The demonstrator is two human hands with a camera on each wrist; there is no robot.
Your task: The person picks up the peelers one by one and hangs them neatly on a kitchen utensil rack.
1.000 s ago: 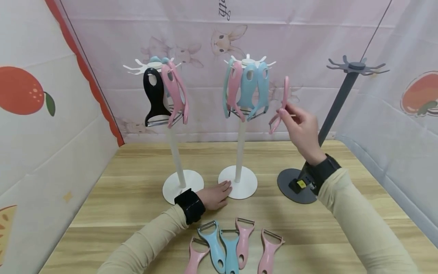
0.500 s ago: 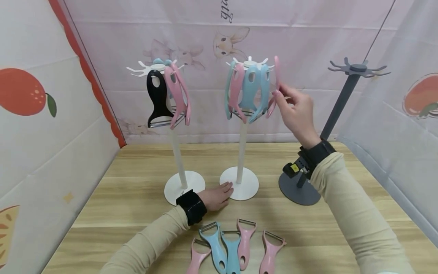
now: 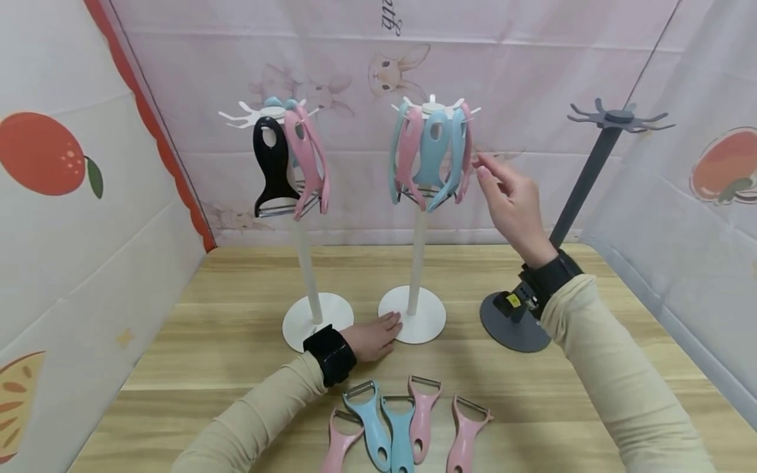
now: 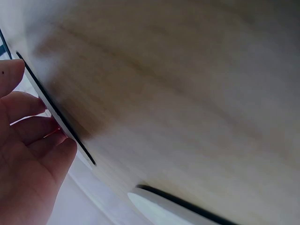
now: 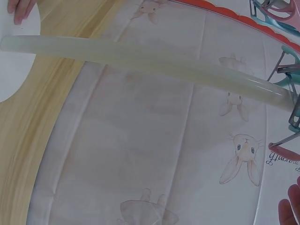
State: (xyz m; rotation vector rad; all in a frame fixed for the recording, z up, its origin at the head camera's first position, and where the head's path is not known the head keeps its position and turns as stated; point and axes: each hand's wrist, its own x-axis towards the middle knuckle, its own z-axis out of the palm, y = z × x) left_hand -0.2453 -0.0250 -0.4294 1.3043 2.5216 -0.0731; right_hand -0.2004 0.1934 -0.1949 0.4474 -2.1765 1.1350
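Observation:
My right hand [image 3: 516,207] is just to the right of the middle white stand [image 3: 416,256], fingers half bent and holding nothing. Beside its fingertips a pink peeler [image 3: 468,148] hangs from a hook on that stand, along with several blue and pink peelers. In the right wrist view, only some fingertips [image 5: 289,206] show, below the pink peeler's end [image 5: 285,152]. My left hand [image 3: 370,339] rests with extended fingers on the round white base [image 3: 427,322] of the middle stand. The left wrist view shows its fingers along the base's edge [image 4: 51,105].
The left white stand [image 3: 304,263] carries a black peeler [image 3: 271,164] plus pink and blue ones. On the right is a dark grey stand [image 3: 585,184] with bare hooks. Several pink and blue peelers [image 3: 370,424] lie on the wooden table [image 3: 195,368] in front.
My right hand has carried the pink peeler leftward to the middle stand, hung it on a hook and let go, its fingers now apart from it. The left hand has stayed on the base.

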